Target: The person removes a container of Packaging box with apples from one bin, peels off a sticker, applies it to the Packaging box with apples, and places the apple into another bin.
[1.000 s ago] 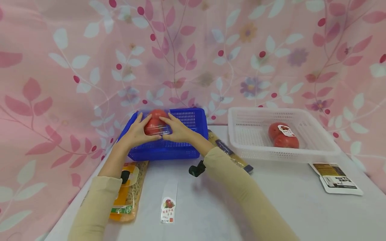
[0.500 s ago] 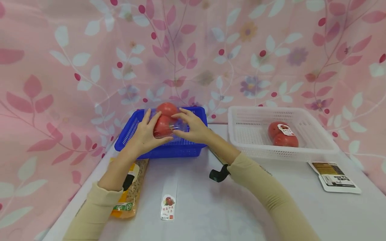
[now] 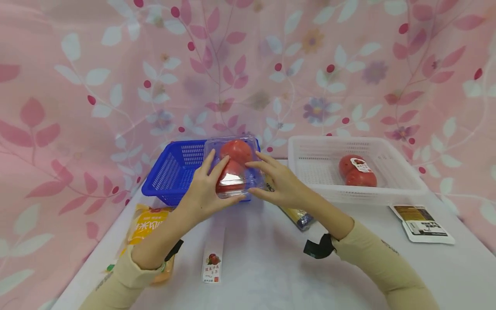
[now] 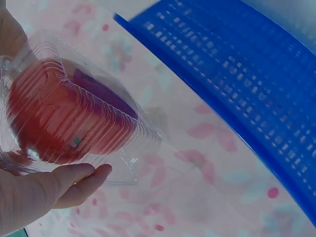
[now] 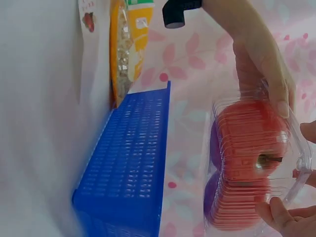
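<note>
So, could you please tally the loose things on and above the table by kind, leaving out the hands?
Baskets: 2, a blue basket and a white basket.
Tomato packs: 2, a held clamshell and a labelled pack in the white basket.
Flat food packets: 3, yellow packet, dark-ended packet, white packet.
Label strips: 1, label strip.
Total: 8.

red tomatoes (image 3: 234, 160) in clear box, blue basket (image 3: 174, 172), pink leafy cloth (image 3: 116, 64).

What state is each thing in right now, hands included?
Clear tomato box: closed, held up off the table.
Left hand: gripping the box.
Right hand: gripping the box.
Blue basket: upright, nothing visible inside.
White basket: upright, holding wrapped tomatoes.
</note>
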The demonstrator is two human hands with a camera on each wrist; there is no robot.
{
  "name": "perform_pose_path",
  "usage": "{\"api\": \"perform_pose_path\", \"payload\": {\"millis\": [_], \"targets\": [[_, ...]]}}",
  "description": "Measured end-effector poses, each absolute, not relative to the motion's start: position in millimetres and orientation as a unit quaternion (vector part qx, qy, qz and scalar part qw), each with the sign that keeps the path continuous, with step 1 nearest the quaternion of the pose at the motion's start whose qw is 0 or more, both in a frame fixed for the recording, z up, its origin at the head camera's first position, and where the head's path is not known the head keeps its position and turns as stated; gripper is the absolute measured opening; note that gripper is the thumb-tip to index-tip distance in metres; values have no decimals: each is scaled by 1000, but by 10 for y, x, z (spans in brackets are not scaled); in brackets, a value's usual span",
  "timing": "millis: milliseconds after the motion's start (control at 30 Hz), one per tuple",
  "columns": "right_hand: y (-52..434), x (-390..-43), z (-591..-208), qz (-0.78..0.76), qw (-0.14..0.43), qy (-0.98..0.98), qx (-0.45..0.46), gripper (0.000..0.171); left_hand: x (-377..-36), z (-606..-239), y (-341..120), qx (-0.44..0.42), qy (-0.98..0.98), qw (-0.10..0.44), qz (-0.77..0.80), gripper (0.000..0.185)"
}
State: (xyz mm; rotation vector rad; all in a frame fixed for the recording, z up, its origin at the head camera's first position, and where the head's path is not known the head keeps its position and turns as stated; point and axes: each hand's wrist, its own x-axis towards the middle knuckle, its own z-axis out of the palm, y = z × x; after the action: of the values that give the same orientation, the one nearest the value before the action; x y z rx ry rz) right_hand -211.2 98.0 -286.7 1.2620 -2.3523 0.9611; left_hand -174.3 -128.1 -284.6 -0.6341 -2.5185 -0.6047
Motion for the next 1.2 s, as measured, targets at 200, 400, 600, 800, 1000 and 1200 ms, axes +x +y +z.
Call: {"api": "perform_pose_path", "payload": {"millis": [200, 400, 600, 800, 1000, 1200], "targets": [[1257, -1841, -2934, 345, 156, -817, 435, 54, -1531, -2908, -1080, -265, -906, 245, -220, 93], [1503, -1560, -3025, 343, 168, -821, 425, 55, -1319, -3034, -910, -296, -898, 241, -217, 94], [1692, -1276, -3186, 338, 161, -830, 413, 59, -1100, -3219, -787, -339, -886, 246, -196, 94], [1819, -1072, -3340, 340, 145, -837, 402, 59, -937, -3377, -734, -374, -879, 231, -185, 93], [1861, -973, -3521, 344, 156, -831, 409, 59, -857, -3533, -748, -391, -896, 171, -122, 86], [1887, -926, -3742, 342, 156, -827, 418, 55, -812, -3693, -765, -393, -908, 92, -112, 84]]}}
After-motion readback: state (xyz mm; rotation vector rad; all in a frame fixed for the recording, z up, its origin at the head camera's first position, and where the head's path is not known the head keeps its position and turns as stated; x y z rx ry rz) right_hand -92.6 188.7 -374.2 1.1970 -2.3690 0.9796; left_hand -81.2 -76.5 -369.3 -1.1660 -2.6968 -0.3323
